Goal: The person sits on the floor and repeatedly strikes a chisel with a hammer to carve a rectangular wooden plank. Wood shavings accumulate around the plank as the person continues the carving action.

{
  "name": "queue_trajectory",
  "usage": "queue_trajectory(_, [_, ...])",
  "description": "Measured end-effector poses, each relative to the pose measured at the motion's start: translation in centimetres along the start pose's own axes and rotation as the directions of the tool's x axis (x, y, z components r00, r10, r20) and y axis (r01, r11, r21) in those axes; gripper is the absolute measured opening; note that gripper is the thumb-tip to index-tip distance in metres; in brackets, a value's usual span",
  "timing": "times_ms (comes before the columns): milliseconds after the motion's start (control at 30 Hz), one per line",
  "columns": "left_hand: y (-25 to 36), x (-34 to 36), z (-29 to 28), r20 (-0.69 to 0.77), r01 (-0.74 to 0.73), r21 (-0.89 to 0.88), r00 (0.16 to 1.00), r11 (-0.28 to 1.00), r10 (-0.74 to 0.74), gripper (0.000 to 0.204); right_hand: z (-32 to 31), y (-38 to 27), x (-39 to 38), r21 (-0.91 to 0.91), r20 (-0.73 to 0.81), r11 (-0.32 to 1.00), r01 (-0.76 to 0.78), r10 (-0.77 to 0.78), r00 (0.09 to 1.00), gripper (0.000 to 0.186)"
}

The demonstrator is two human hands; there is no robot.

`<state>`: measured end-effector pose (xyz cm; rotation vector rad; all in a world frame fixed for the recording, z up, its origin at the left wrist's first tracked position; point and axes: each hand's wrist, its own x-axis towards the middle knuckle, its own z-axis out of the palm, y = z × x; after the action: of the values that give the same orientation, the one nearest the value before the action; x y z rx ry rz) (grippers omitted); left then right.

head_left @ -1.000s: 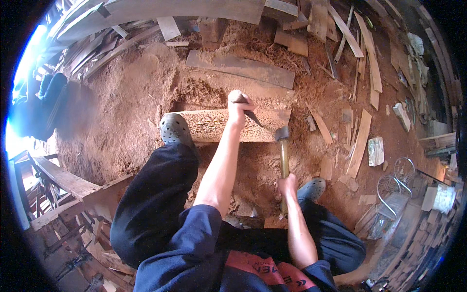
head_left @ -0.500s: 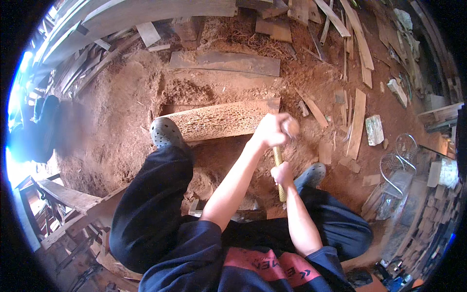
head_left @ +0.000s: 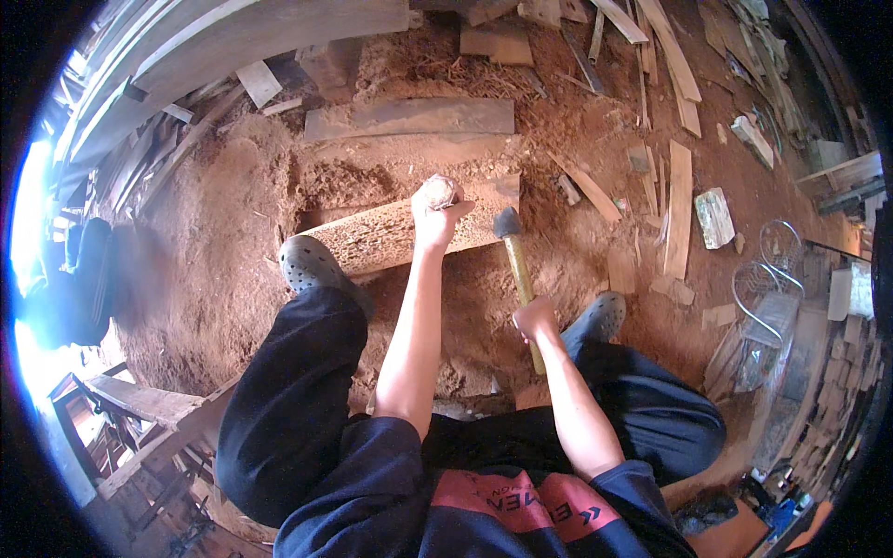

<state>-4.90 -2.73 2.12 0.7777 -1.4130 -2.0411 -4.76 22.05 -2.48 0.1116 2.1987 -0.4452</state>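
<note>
A light plank (head_left: 358, 242) riddled with small holes lies crosswise on reddish ground, with my left clog (head_left: 307, 262) at its left end. My left hand (head_left: 431, 221) is closed around a tool over the plank; its round handle top (head_left: 440, 192) shows, while the lower part is mostly hidden. My right hand (head_left: 537, 319) grips a hammer with a yellow handle (head_left: 521, 272) and dark head (head_left: 507, 223), just right of my left hand, the head over the plank's right part. My right clog (head_left: 595, 316) rests on the dirt beside the hammer.
A grey board (head_left: 409, 119) lies beyond the plank. Scattered slats (head_left: 679, 205), a whitish block (head_left: 714, 219) and a wire rack (head_left: 767, 288) lie right. Long boards (head_left: 233, 37) line the far left; a wooden frame (head_left: 158, 400) stands lower left. A blurred dark shape (head_left: 88, 279) is at the left edge.
My left hand went down and right beside the hammer half a second ago, and now is back up and left over the plank. The hammer head shows again, slightly higher and left than at first.
</note>
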Motion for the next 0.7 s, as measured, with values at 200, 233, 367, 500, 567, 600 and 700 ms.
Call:
queue_trajectory(200, [-0.2, -0.7, 0.0, 0.063, -0.101, 0.120, 0.994, 0.988, 0.094, 0.022, 0.3, 0.2, -0.3, 0.017, -0.012, 1.000, -0.013, 0.013, 1.000, 0.025])
queue_trajectory(233, [-0.2, -0.8, 0.1, 0.064, -0.111, 0.128, 0.993, 0.986, 0.104, 0.022, 0.2, 0.3, -0.4, 0.047, -0.001, 0.999, -0.006, 0.006, 1.000, 0.030])
queue_trajectory(367, [-0.7, -0.4, -0.6, 0.103, -0.194, 0.311, 0.980, 0.930, 0.170, 0.019, -0.6, -1.3, -1.7, 0.109, 0.009, 0.994, 0.004, -0.005, 1.000, 0.017])
queue_trajectory(500, [-1.8, 0.1, 0.5, 0.109, -0.121, 0.156, 0.989, 0.980, 0.105, 0.018, 1.3, 1.9, 1.4, -0.043, -0.083, 0.997, 0.072, -0.075, 0.994, 0.015])
queue_trajectory(567, [-1.4, -0.4, 0.1, 0.136, -0.117, 0.234, 0.987, 0.965, 0.087, 0.016, 0.2, -0.4, -1.0, 0.090, -0.012, 0.993, 0.070, -0.069, 0.998, 0.014])
queue_trajectory(600, [-1.4, -0.4, 0.2, 0.161, -0.111, 0.264, 0.985, 0.958, 0.070, 0.016, -0.1, -0.8, -1.6, 0.110, -0.013, 0.993, 0.038, -0.037, 0.999, 0.013])
queue_trajectory(700, [-1.2, -0.5, 1.3, 0.203, -0.127, 0.303, 0.977, 0.944, 0.066, 0.014, 0.0, -0.2, -1.2, 0.262, -0.046, 0.960, 0.095, -0.086, 0.995, 0.014])
